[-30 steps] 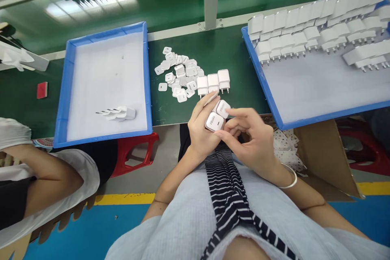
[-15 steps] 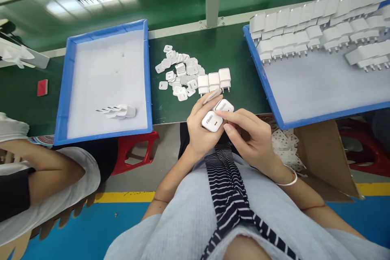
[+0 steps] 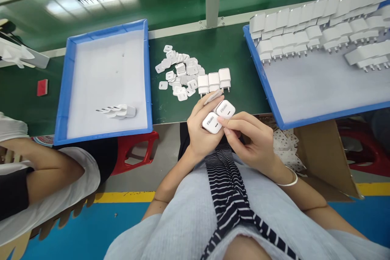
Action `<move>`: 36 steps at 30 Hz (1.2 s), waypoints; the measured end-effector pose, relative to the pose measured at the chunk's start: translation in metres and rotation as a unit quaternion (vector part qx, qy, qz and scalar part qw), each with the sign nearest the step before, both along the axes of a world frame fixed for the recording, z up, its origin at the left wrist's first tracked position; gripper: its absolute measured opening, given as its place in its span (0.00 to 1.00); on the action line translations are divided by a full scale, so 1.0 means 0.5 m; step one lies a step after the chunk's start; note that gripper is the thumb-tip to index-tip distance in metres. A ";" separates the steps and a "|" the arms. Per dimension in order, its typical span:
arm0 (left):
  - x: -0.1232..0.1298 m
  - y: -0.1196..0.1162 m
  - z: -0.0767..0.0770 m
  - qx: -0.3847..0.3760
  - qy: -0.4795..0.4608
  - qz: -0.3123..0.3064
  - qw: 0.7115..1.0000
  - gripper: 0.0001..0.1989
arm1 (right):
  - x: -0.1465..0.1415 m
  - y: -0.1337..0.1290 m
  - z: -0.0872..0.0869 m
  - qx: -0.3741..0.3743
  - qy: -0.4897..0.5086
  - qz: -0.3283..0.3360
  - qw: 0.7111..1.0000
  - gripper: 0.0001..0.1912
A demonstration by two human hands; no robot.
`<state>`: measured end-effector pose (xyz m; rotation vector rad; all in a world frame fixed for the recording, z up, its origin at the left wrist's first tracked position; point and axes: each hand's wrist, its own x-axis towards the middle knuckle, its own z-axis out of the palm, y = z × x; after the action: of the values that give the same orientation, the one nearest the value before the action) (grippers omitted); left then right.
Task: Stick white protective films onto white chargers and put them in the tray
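My left hand (image 3: 201, 126) is closed around two white plug chargers, their printed faces with a port slot turned up. The nearer charger (image 3: 212, 122) lies against the palm, and the farther charger (image 3: 225, 109) sits just beyond it. A thin white cover plate (image 3: 213, 96) is tucked between the fingers of that hand. My right hand (image 3: 252, 136) pinches at the nearer charger, index fingertip on its face and thumb by its edge. Just past my left fingers, three white chargers (image 3: 213, 81) stand on the green table beside a loose pile of white cover plates (image 3: 183, 74).
At left lies a blue-rimmed tray (image 3: 149, 89) with a few chargers (image 3: 120, 111). Another blue tray (image 3: 258, 71) at right carries rows of chargers (image 3: 294, 20). A cardboard box (image 3: 324, 158) stands below the table edge. A co-worker's arm (image 3: 51, 166) is at far left.
My right index fingertip has slid a little toward me, from between the two chargers onto the nearer one's face. The farther charger's face is now more uncovered. My left hand has barely moved.
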<state>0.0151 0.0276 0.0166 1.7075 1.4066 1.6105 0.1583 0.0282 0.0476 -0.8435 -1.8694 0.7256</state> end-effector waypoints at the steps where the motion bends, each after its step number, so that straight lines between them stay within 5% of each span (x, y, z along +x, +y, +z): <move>1: 0.000 0.000 0.000 0.003 -0.003 -0.003 1.000 0.17 | 0.000 0.000 0.000 0.005 0.000 0.000 1.000 0.15; 6: -0.001 0.004 0.002 0.034 0.007 -0.005 0.999 0.19 | -0.002 -0.001 0.000 0.006 -0.023 0.000 1.000 0.20; 12: -0.005 0.000 0.014 0.032 0.016 0.002 0.999 0.16 | 0.000 -0.002 0.004 0.098 -0.141 0.000 0.985 0.21; 16: -0.009 -0.002 0.016 0.008 0.019 -0.006 1.000 0.18 | 0.006 0.002 0.008 0.069 -0.119 0.062 0.989 0.24; 22: -0.008 0.003 0.009 -0.017 0.004 -0.001 1.000 0.19 | 0.006 0.003 -0.004 0.071 -0.143 0.071 0.985 0.25; 31: -0.015 0.007 0.007 0.018 0.037 0.017 0.999 0.18 | -0.001 -0.001 -0.009 0.155 -0.215 0.042 0.963 0.25; 36: -0.013 0.003 0.014 0.061 0.054 0.022 0.996 0.18 | 0.000 -0.001 -0.002 0.101 -0.139 0.068 0.983 0.30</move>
<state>0.0085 0.0291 0.0234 1.8708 1.4324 1.6813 0.1581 0.0274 0.0467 -0.7196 -2.2257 0.5070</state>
